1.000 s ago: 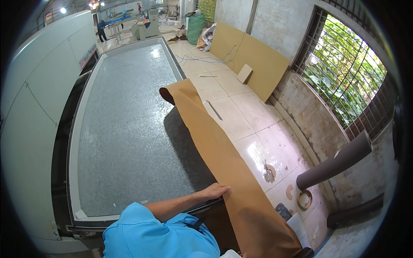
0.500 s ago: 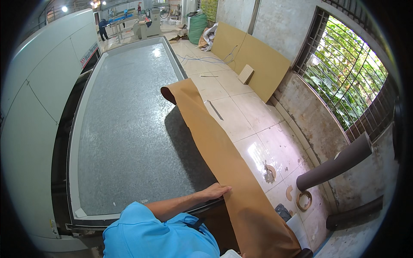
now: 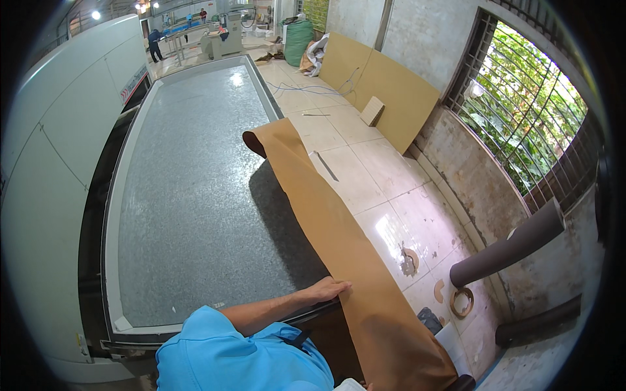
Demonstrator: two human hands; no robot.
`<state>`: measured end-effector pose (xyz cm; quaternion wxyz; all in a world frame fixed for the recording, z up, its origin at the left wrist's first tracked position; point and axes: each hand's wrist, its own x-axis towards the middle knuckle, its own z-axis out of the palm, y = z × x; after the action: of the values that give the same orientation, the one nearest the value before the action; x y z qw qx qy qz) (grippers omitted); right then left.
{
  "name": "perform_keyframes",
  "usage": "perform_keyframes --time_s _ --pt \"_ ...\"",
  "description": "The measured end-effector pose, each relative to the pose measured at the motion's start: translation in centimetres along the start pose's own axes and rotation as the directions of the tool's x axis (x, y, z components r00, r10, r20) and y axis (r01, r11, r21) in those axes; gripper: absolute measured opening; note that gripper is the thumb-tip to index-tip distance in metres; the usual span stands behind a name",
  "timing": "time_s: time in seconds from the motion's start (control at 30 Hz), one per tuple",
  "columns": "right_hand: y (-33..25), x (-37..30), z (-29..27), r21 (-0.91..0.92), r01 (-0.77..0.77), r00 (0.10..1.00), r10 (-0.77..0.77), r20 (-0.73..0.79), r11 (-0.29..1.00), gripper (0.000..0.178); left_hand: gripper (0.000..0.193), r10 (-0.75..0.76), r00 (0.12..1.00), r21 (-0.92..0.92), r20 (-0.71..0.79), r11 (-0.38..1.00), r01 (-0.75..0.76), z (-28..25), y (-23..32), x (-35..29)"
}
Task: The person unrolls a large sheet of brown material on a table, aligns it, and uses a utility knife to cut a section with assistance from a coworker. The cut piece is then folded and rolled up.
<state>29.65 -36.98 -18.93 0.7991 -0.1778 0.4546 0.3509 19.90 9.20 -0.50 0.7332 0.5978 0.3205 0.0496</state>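
A long brown sheet (image 3: 339, 234), like leather or a leather-like material, lies along the right edge of a grey flat machine bed (image 3: 189, 195). Its far end curls up into a loose loop over the bed and casts a dark shadow there. My left hand (image 3: 328, 289) reaches across the bed's near end and is closed on the sheet's left edge, thumb on top. The fingers under the sheet are hidden. Toward the lower edge the sheet bulges and runs out of view. My right hand cannot be made out.
A tall white machine housing (image 3: 72, 195) stands along the left. On the tiled floor at right are a dark roll (image 3: 508, 244), a ring of tape (image 3: 462, 304) and scraps. Tan boards (image 3: 385, 91) lean on the wall below a barred window (image 3: 521, 111). A person (image 3: 155, 45) stands far back.
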Motion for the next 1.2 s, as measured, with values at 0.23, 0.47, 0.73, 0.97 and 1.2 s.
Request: perform_keyframes --time_s 0.23,0.47,0.73,0.97,1.2 --pt "2.0 -3.9 4.2 -0.141 -0.030 0.993 0.013 -0.120 0.990 0.024 0.043 0.011 1.000 -0.033 -0.016 0.999 -0.012 0.1 -0.1 0.2" --pt "5.2 -5.1 7.0 -0.258 0.216 0.965 -0.246 -0.089 0.942 0.023 0.040 0.048 0.998 -0.010 -0.046 0.999 -0.049 0.4 0.6 0.2" --pt "7.7 -2.2 6.7 -0.346 0.360 0.933 -0.333 0.137 0.866 0.029 0.033 0.013 0.997 -0.021 -0.071 1.000 -0.015 0.6 2.0 0.4" --pt "8.1 -2.8 7.7 -0.251 0.324 0.943 -0.292 0.158 0.912 0.025 0.044 0.186 0.980 0.083 -0.065 0.980 -0.181 0.3 2.4 -0.6" --pt "8.9 -3.3 8.9 -0.177 0.351 0.935 -0.353 0.023 0.919 0.020 0.044 0.048 0.994 -0.043 -0.100 0.998 -0.053 0.8 3.0 -0.3"
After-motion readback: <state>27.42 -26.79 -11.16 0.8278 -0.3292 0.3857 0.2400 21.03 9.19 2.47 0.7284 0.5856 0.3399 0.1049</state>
